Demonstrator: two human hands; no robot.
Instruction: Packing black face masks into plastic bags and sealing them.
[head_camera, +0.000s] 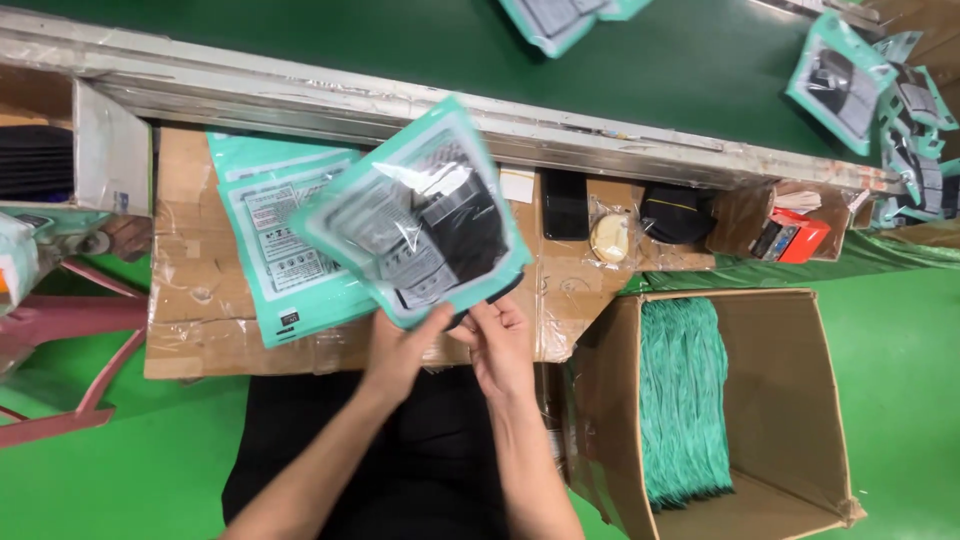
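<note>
While our left hand (400, 345) and right hand (497, 335) both pinch the lower edge of the teal pouch (415, 215) above the cardboard-covered desk (200, 310), we seem to be closing it. Next, it probably needs firm pressing along the whole opening.

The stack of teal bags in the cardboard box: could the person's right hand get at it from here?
Probably yes: the stack of teal bags stands in an open-topped cardboard box beside the right hand, though that hand holds a pouch.

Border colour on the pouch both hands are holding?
Teal border on the pouch, with a clear window; head view shows it best.
</note>
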